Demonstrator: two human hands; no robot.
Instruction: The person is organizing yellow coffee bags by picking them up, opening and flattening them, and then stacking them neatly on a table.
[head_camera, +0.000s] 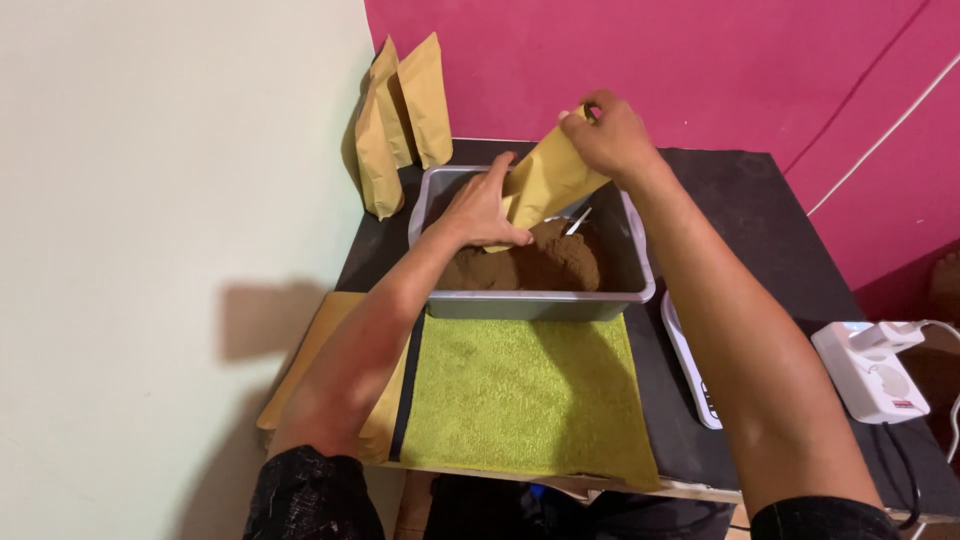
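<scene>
A grey plastic tub (530, 303) holding brown powder (545, 262) sits on a black table. Over the tub a tan paper pouch (552, 180) is held tilted. My right hand (612, 135) grips the pouch's upper end. My left hand (485, 207) holds its lower end, just above the powder. A metal scoop handle (578, 221) sticks out of the powder beside the pouch.
Three filled tan pouches (395, 120) stand against the wall at the back left. A green towel (525, 395) lies in front of the tub, flat pouches (325, 345) beside it at left. A white scale (690, 375) and a white power strip (872, 370) lie to the right.
</scene>
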